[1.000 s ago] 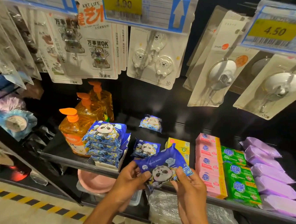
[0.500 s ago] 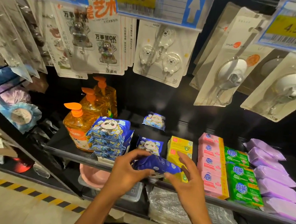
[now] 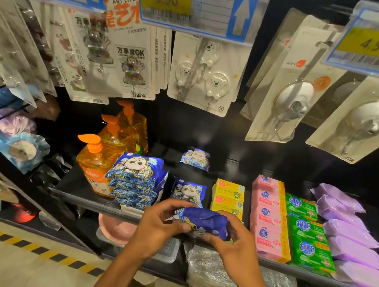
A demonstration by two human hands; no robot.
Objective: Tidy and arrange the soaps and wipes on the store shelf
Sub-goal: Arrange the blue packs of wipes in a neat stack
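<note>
A blue panda wipes pack (image 3: 206, 222) is held over the front edge of the black shelf (image 3: 84, 199). My left hand (image 3: 161, 227) pinches its left end and my right hand (image 3: 234, 244) grips its right end. Behind it another panda pack (image 3: 189, 191) stands upright, and a third (image 3: 195, 158) sits farther back. A stack of panda packs (image 3: 134, 180) is to the left. Yellow soap boxes (image 3: 228, 197), pink soap bars (image 3: 267, 214), green soap bars (image 3: 307, 235) and purple wipe packs (image 3: 347, 232) fill rows to the right.
Orange pump bottles (image 3: 98, 164) stand at the shelf's left. Hook packs (image 3: 202, 74) and price tags (image 3: 193, 6) hang above. A pink basin (image 3: 116, 229) and plastic-wrapped goods (image 3: 212, 269) lie on the lower shelf. A striped floor line (image 3: 32, 248) runs below left.
The pack was held up facing me, then tipped flat and lowered to the shelf edge. Now both hands close round its ends.
</note>
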